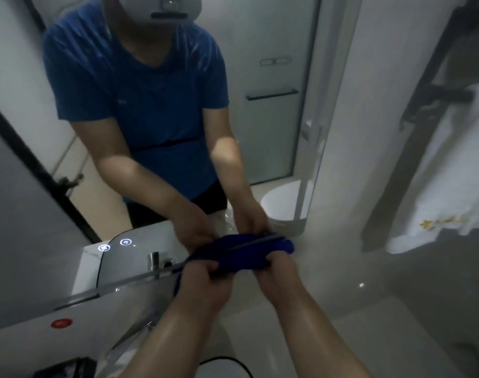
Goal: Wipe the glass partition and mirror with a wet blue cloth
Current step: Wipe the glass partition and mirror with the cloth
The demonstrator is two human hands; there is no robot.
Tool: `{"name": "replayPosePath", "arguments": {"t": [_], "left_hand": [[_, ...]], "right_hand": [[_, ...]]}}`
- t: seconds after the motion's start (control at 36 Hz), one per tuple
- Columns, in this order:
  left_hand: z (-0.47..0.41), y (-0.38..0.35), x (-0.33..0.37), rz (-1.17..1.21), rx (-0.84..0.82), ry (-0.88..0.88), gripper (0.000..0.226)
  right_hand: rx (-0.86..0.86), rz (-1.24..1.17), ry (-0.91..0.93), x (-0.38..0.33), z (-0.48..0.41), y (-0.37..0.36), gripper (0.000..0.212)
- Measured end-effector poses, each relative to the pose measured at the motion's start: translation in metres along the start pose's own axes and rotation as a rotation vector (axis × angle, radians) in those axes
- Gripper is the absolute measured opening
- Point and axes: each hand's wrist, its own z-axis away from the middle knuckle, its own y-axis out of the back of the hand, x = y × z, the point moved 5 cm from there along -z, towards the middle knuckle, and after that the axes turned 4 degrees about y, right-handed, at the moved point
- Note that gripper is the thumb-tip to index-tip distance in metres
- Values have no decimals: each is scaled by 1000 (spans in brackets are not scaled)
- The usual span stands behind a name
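- Where it fills the upper left of the frame, the mirror [276, 126] reflects a person in a blue shirt [140, 99].
- White towel [448, 170] hangs at the right edge from a dark rail [448, 95].
- Blue cloth [246, 249] sits bunched mid-frame, against the mirror's lower edge.
- Left hand [205, 279] grips the cloth's left end, fingers curled round it.
- Right hand [279, 271] grips its right end likewise.
- Two lit round icons [126, 242] glow at the mirror's lower left.

The blue cloth [246, 256] is partly covered by the left hand [202, 282] and right hand [280, 271] gripping it.
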Motion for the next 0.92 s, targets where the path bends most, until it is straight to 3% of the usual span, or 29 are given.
{"name": "replayPosePath", "arguments": {"t": [0.08, 0.19, 0.28, 0.33, 0.42, 0.53, 0.61, 0.67, 0.72, 0.78, 0.92], "left_hand": [[5, -33, -34, -283, -152, 128, 74], [22, -60, -60, -665, -230, 124, 70], [32, -80, -62, -956, -144, 56, 50], [47, -90, -49, -1151, -69, -25, 35], [88, -113, -6, -1393, -174, -424, 29], [163, -144, 68, -1672, -213, -1265, 29], [224, -170, 113, -1737, -189, -1982, 27], [244, -180, 140, -1788, -144, -2316, 32], [256, -191, 170, -1852, -94, -2485, 41], [263, -203, 199, -1917, -40, -2541, 55], [263, -227, 248, -2016, 39, -2464, 73]], "right_hand": [[148, -31, 49, -52, -15, 34, 50], [189, 97, 178, -110, -30, 43, 50], [223, 270, 376, -140, -29, 37, 40], [225, 378, 514, -157, -25, 29, 47], [142, 445, 636, -183, -6, 0, 53], [8, 540, 854, -215, 18, -43, 30], [23, 616, 984, -220, 24, -58, 33], [42, 677, 1006, -206, 18, -56, 39], [50, 688, 940, -183, 10, -49, 43], [75, 690, 856, -162, -1, -37, 44], [140, 716, 643, -123, -25, 1, 39]]}}
